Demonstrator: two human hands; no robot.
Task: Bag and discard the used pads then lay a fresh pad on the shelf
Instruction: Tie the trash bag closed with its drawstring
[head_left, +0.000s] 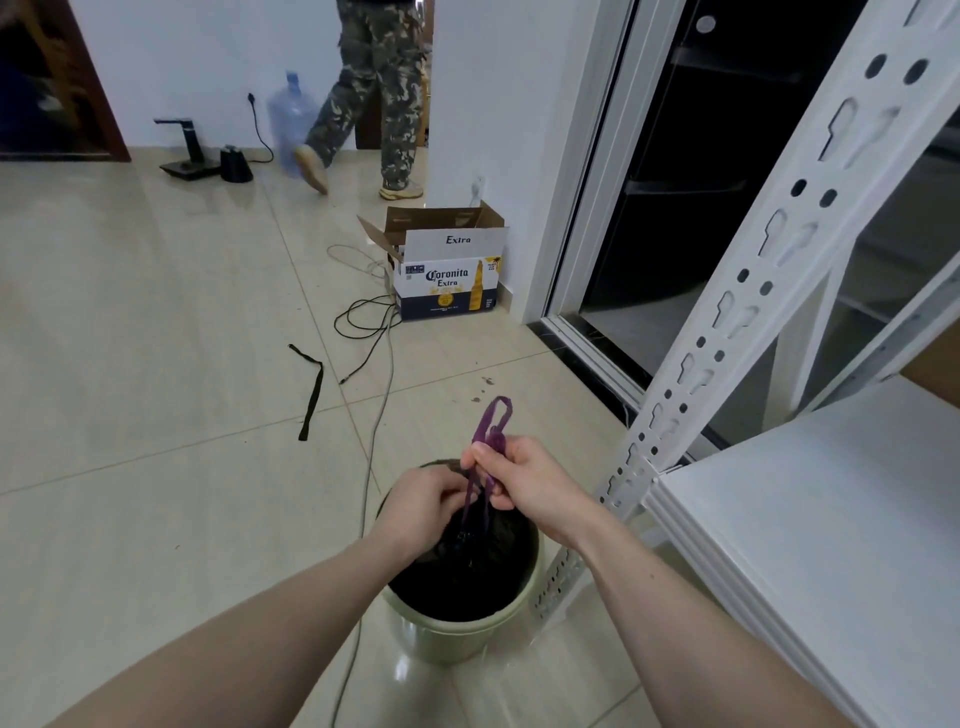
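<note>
Stood at the bagging step, judged from the hands: tying off a dark bag (467, 566) seated in a pale green bin (447, 636) on the tiled floor (156, 364); left to right, then. Left hand (423, 512) clenched low on the purple drawstring handles (488, 452), just above the bag's gathered mouth; fingers curled inward and mostly hidden behind the knuckles, so exactly how much cord lay inside could not be told. Right hand (524, 478) pinched the same handles higher up, thumb and forefinger closed on them, a loop standing free above the fist. Farther right, the white shelf (810, 519) bare on its visible part, with no fresh pad seen on it; perforated upright (737, 291) close beside the bin.

Used pads nowhere visible; presumably inside the bag, though its dark interior gave nothing away. Next move, likely: drawing the handles tight into a knot, which called for opposing pulls from both hands, then lifting the bag clear of the bin without snagging the rim. Fresh pad supply out of view; shelf cut off at the right edge; knot progress hard to make out.
</note>
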